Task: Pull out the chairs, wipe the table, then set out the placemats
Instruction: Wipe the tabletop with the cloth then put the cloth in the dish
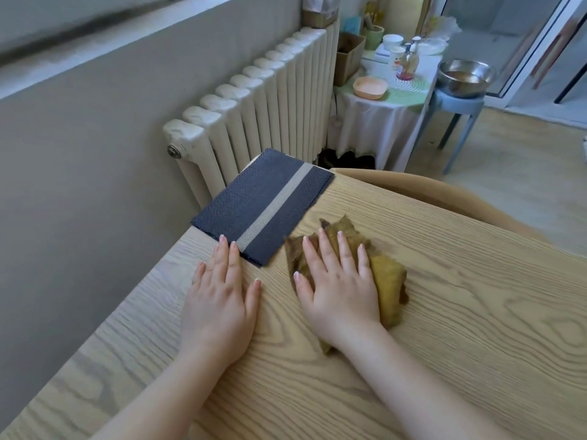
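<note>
Fingers [320, 249] of the right hand [341, 290] lie straight and spread, palm down, pressing a crumpled mustard-yellow cloth [386, 281] flat onto the wooden table [444, 312]; nothing is curled round it, the hand simply bears on top. Cloth shows beyond the fingertips, out past the little-finger side, and a corner pokes out beneath the wrist

Just across from that thumb, the left hand [219, 300] rests flat on the bare wood, its fingers [224, 258] straight and close together, holding nothing. Their tips touch or very nearly touch the near edge of the folded placemats [263, 204], dark blue with a pale grey stripe, which lie at the table's far left corner, ahead of the left fingertips and just to the left of the cloth. How many mats are in the stack I cannot tell

Beyond the right fingertips, past the table's far edge, the curved tan back of a chair [428, 188] shows. Further off from the left fingers stands a white radiator [254, 112] against the grey wall, with a cluttered side table [381, 122] draped in white cloth and a steel bowl [465, 78] on a blue stool [457, 106] to its right
</note>
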